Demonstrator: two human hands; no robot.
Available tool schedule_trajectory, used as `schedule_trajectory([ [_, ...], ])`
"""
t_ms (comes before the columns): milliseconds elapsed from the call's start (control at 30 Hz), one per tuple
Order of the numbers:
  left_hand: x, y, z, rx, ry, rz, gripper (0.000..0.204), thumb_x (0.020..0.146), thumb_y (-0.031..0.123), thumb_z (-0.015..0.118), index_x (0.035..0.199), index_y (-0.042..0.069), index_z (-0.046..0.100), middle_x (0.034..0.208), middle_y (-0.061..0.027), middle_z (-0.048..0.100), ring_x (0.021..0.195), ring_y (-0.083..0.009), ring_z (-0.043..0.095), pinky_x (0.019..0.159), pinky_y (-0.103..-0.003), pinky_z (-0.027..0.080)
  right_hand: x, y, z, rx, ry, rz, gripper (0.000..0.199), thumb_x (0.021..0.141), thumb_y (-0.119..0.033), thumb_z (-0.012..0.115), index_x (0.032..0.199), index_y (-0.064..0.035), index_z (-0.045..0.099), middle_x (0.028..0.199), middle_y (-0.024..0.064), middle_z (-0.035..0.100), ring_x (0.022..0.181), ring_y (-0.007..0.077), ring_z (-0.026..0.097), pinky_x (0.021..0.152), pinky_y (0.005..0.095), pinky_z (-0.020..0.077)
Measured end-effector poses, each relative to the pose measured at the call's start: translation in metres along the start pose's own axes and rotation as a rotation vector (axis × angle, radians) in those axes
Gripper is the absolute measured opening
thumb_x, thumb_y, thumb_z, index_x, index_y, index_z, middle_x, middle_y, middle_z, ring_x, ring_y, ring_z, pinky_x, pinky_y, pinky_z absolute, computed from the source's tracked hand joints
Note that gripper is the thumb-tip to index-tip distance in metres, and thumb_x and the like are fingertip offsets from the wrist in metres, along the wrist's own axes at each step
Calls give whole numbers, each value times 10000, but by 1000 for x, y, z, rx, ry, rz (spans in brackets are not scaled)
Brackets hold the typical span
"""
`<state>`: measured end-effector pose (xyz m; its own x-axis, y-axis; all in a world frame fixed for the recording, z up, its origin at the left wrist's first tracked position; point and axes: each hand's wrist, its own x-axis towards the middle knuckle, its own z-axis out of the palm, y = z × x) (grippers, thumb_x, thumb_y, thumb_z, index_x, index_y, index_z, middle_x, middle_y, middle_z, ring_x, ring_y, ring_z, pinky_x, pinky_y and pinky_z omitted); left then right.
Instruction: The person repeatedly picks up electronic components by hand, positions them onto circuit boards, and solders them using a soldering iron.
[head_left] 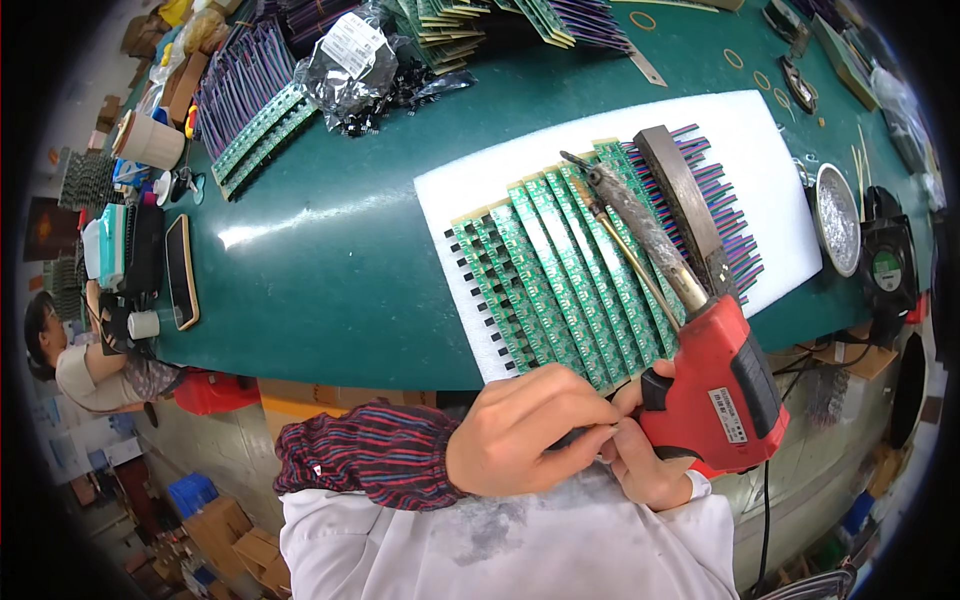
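- green table (pixel 340 290); white foam sheet (pixel 740 130) on it, circuit-board strips (pixel 570 270) on foam;
- right hand (pixel 648 470): grip clamped on red soldering gun (pixel 702 350);
- left hand (pixel 525 430) alongside; grip can't tell;
- tiled floor (pixel 220 440), cartons (pixel 215 527) lower left

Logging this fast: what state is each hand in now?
Left hand: closed in a pinch; whether it holds anything small cannot be told.
Right hand: closed, holding the red soldering gun.

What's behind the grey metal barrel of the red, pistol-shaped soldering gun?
Narrow green circuit boards show left of the barrel, and a long, dark, rectangular bar right of it. Whatever lies directly behind the barrel is covered and cannot be seen.
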<state>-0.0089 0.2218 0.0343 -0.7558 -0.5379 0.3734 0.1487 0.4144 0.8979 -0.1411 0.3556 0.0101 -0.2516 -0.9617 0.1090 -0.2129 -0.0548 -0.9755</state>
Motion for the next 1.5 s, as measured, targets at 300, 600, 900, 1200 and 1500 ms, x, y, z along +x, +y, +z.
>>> schedule_trajectory([
  [300, 7, -2, -37, 384, -472, 276, 424, 697, 100, 682, 1114, 31, 655, 901, -34, 617, 719, -177, 611, 530, -285, 494, -2, 10, -10, 263, 6, 120, 675, 787, 89, 535, 1385, -49, 253, 750, 118, 567, 588, 147, 541, 537, 270, 451],
  [600, 15, -17, -46, 582, -83, 128, 207, 702, -36, 705, 889, -2, 620, 745, -76, 580, 620, -223, 604, 510, -318, 485, -20, 15, -20, 276, 17, 124, 655, 848, -128, 616, 1390, -5, 270, 643, 79, 548, 520, 160, 525, 526, 297, 462],
  [900, 11, -41, -41, 620, 95, -52, 171, 729, -56, 725, 866, -11, 632, 750, -97, 609, 602, -221, 616, 526, -315, 490, -56, 24, -23, 448, -44, -140, 760, 872, -415, 679, 1373, 27, 315, 557, 45, 529, 456, 174, 509, 513, 325, 471],
  [1200, 11, -41, -39, 543, 118, -129, 195, 717, -113, 734, 881, -27, 675, 752, -77, 630, 486, -57, 441, 439, -220, 329, -75, 19, -30, 558, -11, 214, 195, 725, -153, 751, 752, -23, 609, 701, 36, 597, 576, 140, 574, 502, 262, 427],
  [1500, 13, -40, -38, 549, 114, -148, 192, 718, -119, 722, 879, -27, 669, 741, -70, 622, 477, -50, 444, 432, -213, 324, -86, 17, -29, 283, 26, 236, 336, 655, -182, 867, 734, -1, 595, 591, 20, 564, 510, 108, 534, 474, 248, 402],
])
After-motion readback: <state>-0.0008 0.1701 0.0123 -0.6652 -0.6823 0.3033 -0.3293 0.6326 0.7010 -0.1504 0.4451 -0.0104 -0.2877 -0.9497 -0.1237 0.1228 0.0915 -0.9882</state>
